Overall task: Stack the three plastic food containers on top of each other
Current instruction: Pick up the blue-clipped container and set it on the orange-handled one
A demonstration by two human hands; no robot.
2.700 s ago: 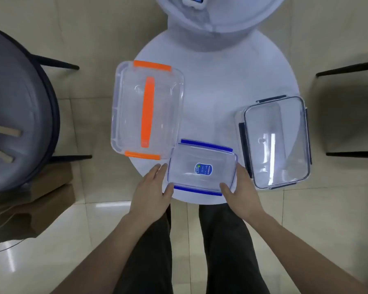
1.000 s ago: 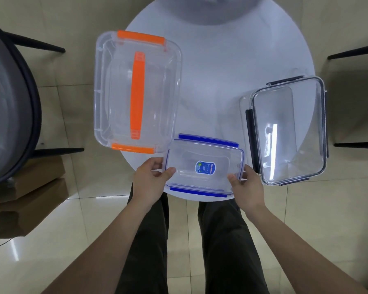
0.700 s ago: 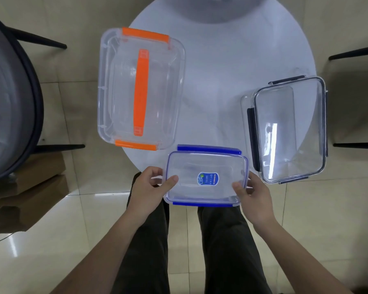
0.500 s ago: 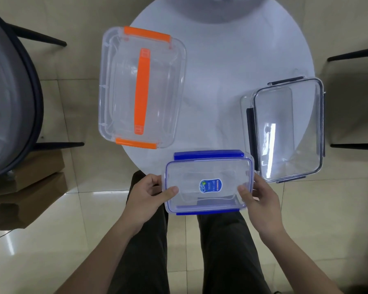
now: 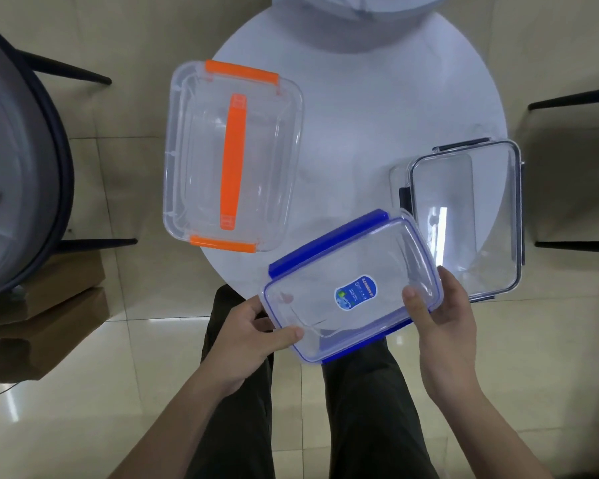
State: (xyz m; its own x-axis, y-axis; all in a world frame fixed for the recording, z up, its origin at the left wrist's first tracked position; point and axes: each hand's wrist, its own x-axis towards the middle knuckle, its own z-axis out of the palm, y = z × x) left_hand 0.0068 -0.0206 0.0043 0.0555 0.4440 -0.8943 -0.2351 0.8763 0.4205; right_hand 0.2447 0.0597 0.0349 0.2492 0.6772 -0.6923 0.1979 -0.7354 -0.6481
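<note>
Where it sat flat at the near edge of the round table (image 5: pixel 377 108) moments ago, the blue box (image 5: pixel 351 288) now hangs in the air over the person's lap, lifted clear and turned so its far long side angles up toward the right. Both hands carry it. The left hand (image 5: pixel 246 337) grips the near-left corner, thumb pressed flat on the lid and fingers curled out of sight beneath; the right hand (image 5: pixel 443 312) clasps the right end, thumb on top and fingers wrapped under the rim. Neither hand is open, and each has hold of nothing else.

The orange box (image 5: pixel 232 157), the biggest of the three, stands on the left of the table, overhanging its edge, with its handle lying flat along the lid. The black box (image 5: pixel 464 219) stands on the right, also partly over the edge, just beside the raised blue one and seemingly not touching it.

No stack exists yet: the lift marks only the first pick. Judged by size, the small blue box belongs on top, so where it is headed matters. The tilt toward the right hints at the black box as a first landing place, though that remains a guess.
</note>
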